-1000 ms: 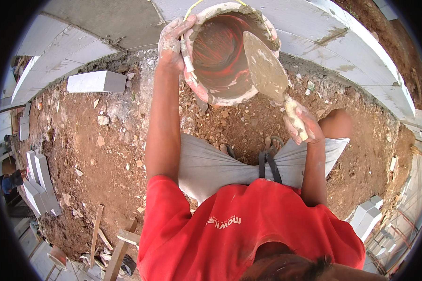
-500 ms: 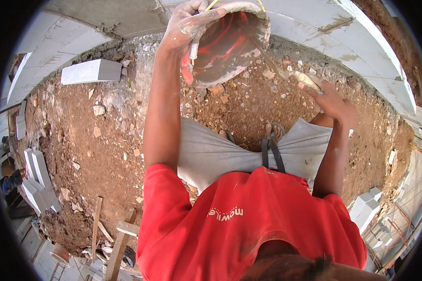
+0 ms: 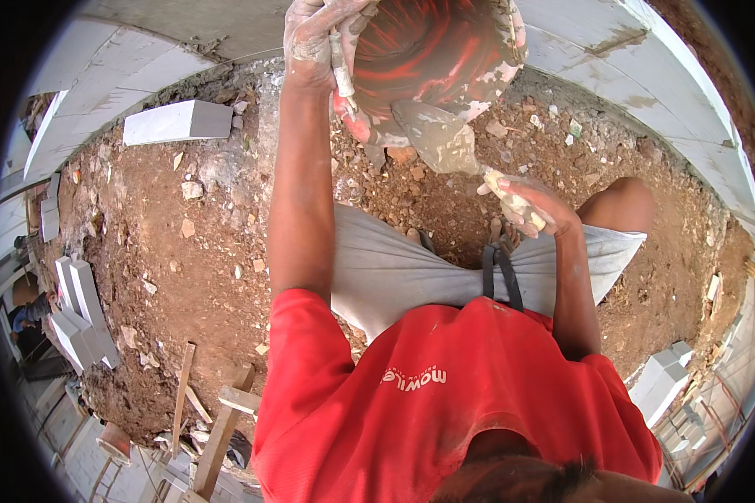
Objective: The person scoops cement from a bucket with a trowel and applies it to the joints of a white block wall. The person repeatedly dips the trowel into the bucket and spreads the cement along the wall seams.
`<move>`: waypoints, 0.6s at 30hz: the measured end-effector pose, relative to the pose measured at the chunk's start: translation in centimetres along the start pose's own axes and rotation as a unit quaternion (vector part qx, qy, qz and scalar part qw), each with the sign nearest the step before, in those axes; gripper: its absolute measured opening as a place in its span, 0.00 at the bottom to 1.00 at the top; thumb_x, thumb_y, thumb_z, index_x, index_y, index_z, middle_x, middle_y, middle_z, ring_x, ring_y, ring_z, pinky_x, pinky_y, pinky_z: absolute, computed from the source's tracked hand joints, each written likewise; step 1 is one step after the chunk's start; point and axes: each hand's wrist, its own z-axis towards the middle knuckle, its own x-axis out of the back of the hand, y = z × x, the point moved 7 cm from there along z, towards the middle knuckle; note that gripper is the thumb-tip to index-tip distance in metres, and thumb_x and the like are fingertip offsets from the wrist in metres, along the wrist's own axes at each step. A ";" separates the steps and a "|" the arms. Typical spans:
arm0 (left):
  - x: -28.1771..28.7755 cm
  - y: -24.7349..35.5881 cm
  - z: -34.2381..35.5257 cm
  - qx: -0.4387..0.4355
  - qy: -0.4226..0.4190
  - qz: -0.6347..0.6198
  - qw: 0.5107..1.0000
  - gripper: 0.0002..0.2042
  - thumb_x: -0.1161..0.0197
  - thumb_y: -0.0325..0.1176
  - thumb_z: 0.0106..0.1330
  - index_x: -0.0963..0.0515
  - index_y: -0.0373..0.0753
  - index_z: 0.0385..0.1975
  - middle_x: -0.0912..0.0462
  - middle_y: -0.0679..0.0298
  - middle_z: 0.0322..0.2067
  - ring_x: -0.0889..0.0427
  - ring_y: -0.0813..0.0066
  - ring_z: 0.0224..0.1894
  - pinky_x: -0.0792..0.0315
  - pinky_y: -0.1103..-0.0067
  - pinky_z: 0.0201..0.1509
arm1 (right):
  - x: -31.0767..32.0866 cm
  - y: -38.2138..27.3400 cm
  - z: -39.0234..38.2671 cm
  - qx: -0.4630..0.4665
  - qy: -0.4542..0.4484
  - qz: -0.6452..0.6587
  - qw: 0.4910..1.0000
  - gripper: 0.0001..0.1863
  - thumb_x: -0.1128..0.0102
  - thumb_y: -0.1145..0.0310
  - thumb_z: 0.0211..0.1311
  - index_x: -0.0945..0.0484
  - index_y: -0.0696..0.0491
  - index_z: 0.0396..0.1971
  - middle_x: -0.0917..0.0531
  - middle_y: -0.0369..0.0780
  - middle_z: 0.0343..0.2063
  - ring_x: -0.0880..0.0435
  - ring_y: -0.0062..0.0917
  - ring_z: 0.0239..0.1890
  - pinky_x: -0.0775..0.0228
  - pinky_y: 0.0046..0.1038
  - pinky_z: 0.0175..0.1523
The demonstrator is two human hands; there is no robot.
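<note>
Here, left hand (image 3: 312,44) grips one bucket (image 3: 476,82) — right hand (image 3: 542,204), one trowel (image 3: 439,141).

Stony Brown Ground (image 3: 218,285) with Blocks Lying on It

The ground is of brown earth, uneven, and many small stones are scattered over it. One larger pale stone (image 3: 192,190) lies on the left part, and an orange-brown stone (image 3: 401,155) lies near the front. Also at the front left, one white block (image 3: 178,123) rests alone on its long side. Farther to the left, several long pale blocks (image 3: 95,314) lie close together. On the right side there is another pale block (image 3: 658,384), with a smaller block (image 3: 683,352) just beside it. At the rear left, a thin wooden strip (image 3: 183,390) lies among broken pieces.
</note>
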 end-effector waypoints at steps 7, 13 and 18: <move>-0.5 0.6 -1.0 -0.006 0.041 -0.034 0.999 0.04 0.36 0.23 0.66 0.24 0.36 0.30 0.23 0.65 0.27 0.28 0.80 0.26 0.33 0.84 0.32 | -4.4 -0.3 1.1 0.054 -0.142 0.153 0.976 0.30 0.56 0.49 0.80 0.28 0.62 0.62 0.31 0.33 0.12 0.38 0.15 0.06 0.45 0.19 0.10; 1.7 -1.8 0.1 0.074 0.164 -0.027 0.983 0.10 0.30 0.24 0.61 0.18 0.30 0.41 0.19 0.66 0.31 0.23 0.79 0.30 0.30 0.83 0.35 | -4.9 -1.4 0.3 0.106 -0.166 0.227 0.954 0.32 0.55 0.49 0.79 0.32 0.66 0.62 0.29 0.37 0.14 0.33 0.19 0.08 0.40 0.21 0.10; 6.2 -2.5 -0.5 0.132 0.200 -0.019 0.971 0.07 0.30 0.27 0.63 0.18 0.36 0.39 0.19 0.69 0.28 0.22 0.82 0.26 0.27 0.84 0.31 | 0.0 -7.8 -6.0 0.245 0.002 0.086 0.966 0.27 0.41 0.60 0.70 0.32 0.63 0.61 0.23 0.40 0.23 0.24 0.21 0.14 0.29 0.23 0.15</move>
